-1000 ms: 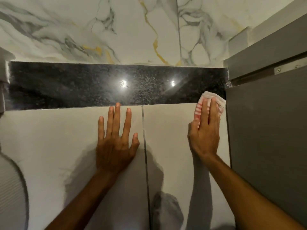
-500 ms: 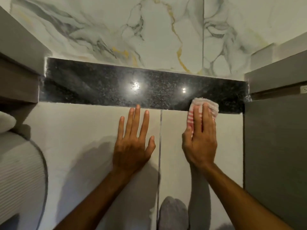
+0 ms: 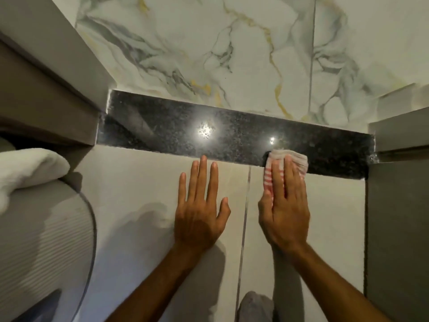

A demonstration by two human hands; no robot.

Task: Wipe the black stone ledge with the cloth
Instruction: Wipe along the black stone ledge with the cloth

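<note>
The black speckled stone ledge [image 3: 176, 129] runs across the wall between a grey cabinet on the left and one on the right, with two light glints on it. My right hand [image 3: 284, 205] presses a red-and-white striped cloth [image 3: 299, 160] flat against the ledge's front edge, right of centre; the fingers cover most of the cloth. My left hand [image 3: 200, 210] lies flat with fingers spread on the pale tile just below the ledge, holding nothing.
Marble-patterned wall tiles [image 3: 232, 54] rise above the ledge. A grey cabinet [image 3: 46, 89] juts out at the left, and a grey panel [image 3: 397, 228] stands at the right. A white folded towel [image 3: 25, 168] rests on a ribbed grey rounded object [image 3: 41, 247] at lower left.
My right hand has slid the cloth leftwards along the ledge, away from the right cabinet. The view has shifted left, and my left hand stays flat on the tile.
</note>
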